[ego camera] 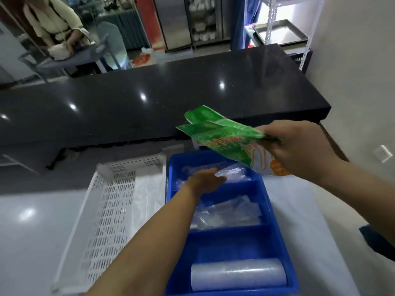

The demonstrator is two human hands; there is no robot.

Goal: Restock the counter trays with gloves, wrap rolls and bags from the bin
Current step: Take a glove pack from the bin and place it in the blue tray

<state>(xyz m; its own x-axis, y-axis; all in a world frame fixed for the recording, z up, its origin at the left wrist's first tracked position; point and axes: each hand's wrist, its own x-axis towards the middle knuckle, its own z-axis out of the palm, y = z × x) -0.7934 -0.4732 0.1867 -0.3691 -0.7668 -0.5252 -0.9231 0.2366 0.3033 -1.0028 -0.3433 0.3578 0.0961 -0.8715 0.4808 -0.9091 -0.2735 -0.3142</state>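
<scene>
A blue tray (275, 212) with three compartments lies in front of me. Its near compartment holds a clear wrap roll (238, 274), the middle one holds clear plastic bags (230, 212), and the far one holds clear plastic gloves (233, 173). My left hand (205, 181) reaches into the far compartment, fingers flat against the clear plastic. My right hand (297, 146) holds a green and white glove packet (224, 138) above the tray's far right corner. A white perforated bin (111, 210) stands left of the tray, with some clear plastic inside.
A black stone counter (171, 99) runs across beyond the tray. The tray and bin rest on a pale worktop (27, 236). A person sits at a table at the far left. A metal shelf with a baking tray (280, 33) stands at the back right.
</scene>
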